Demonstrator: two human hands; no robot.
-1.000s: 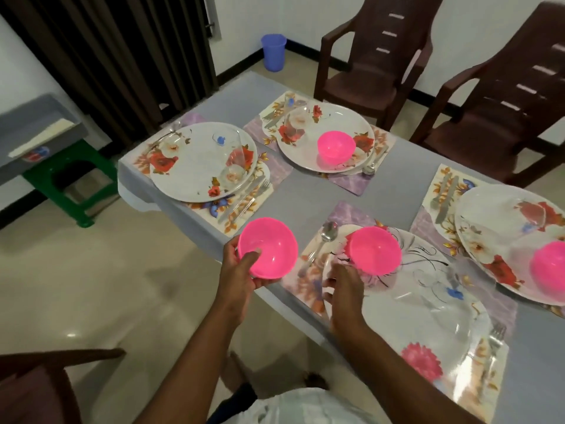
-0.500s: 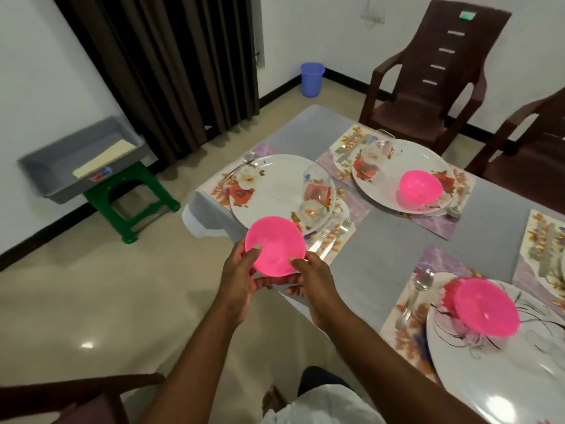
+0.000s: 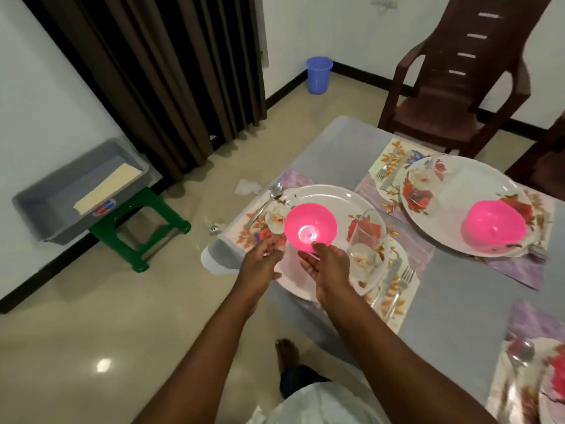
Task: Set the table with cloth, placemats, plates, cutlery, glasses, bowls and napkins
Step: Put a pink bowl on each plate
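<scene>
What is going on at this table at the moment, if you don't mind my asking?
A person is setting a table. A pink bowl now sits on the plate at the corner setting, and the left hand and right hand are both open just in front of it, holding nothing. A glass stands on the same plate, with a spoon beside it. The next plate already has its own bowl.

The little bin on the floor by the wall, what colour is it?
Blue. The bin shows clearly in the head view.
</scene>
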